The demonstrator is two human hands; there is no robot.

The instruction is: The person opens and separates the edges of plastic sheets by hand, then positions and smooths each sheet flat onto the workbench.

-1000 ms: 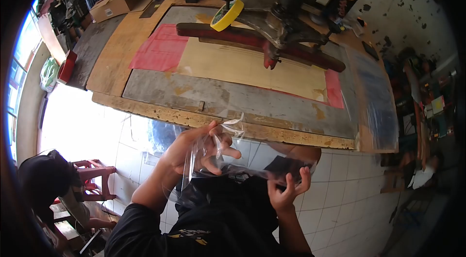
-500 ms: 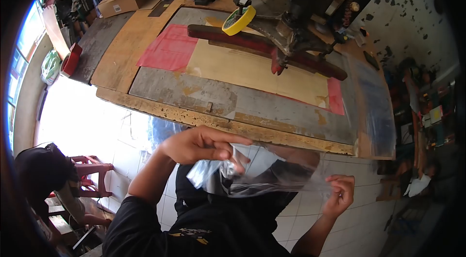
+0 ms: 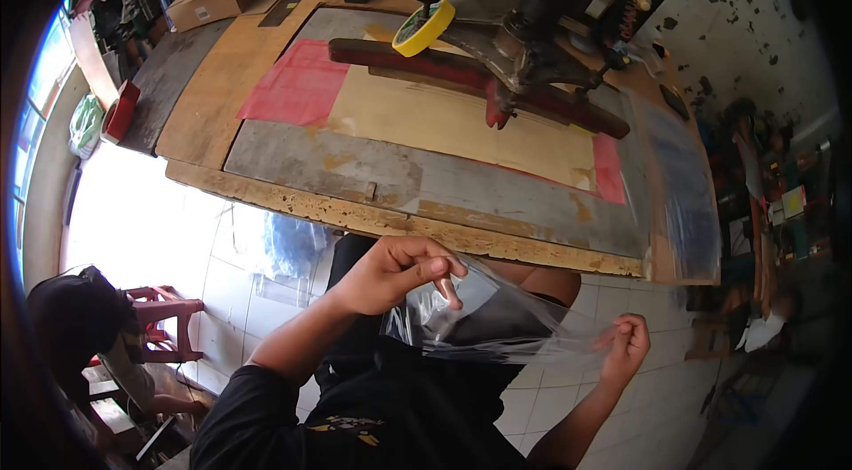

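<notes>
A thin, clear plastic sheet [image 3: 497,315] is stretched over my lap, below the front edge of the worktable; whether it is a single layer or a bag I cannot tell. Its upper left edge is pinched by my left hand [image 3: 399,273], with one fingertip showing through or beside the film. The far right corner is gripped between the fingers and thumb of my right hand [image 3: 627,347]. Between both hands the plastic sags and wrinkles, with folds bunched along its lower side.
On the worktable [image 3: 200,115] stands a press-like machine with a dark red bar [image 3: 417,69] over beige and pink sheets. A yellow tape roll [image 3: 424,29] hangs on it. Further left are a cardboard box [image 3: 217,0] and a red tape roll [image 3: 121,112]. Another person [image 3: 89,319] sits lower left.
My left hand has turned and closed more on the plastic's edge, shifting slightly right. The film's loose left end has swung inward. My right hand keeps its grip, nearly still. The view moved slightly.
</notes>
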